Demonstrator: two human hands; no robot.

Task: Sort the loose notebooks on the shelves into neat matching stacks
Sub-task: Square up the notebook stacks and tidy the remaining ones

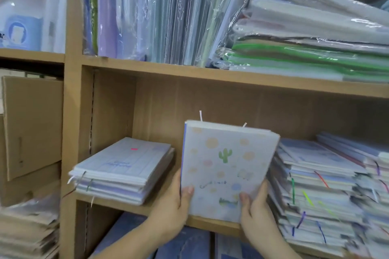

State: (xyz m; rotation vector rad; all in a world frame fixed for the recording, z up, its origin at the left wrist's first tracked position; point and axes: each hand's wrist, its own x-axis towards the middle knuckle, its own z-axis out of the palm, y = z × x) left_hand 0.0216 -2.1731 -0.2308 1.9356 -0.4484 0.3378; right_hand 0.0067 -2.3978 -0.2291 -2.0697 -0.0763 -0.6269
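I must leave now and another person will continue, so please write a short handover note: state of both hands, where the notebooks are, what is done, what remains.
The left hand grips the left edge of the cactus-cover bundle, thumb on the cover.
The right hand grips its lower right edge, thumb on the cover.
The bundle is held upright at the front of the middle shelf, between the two stacks.
Done: a fairly even low stack lies on the shelf's left.
Left: set the bundle down with its matches, then sort the tall pile on the right, which is uneven.
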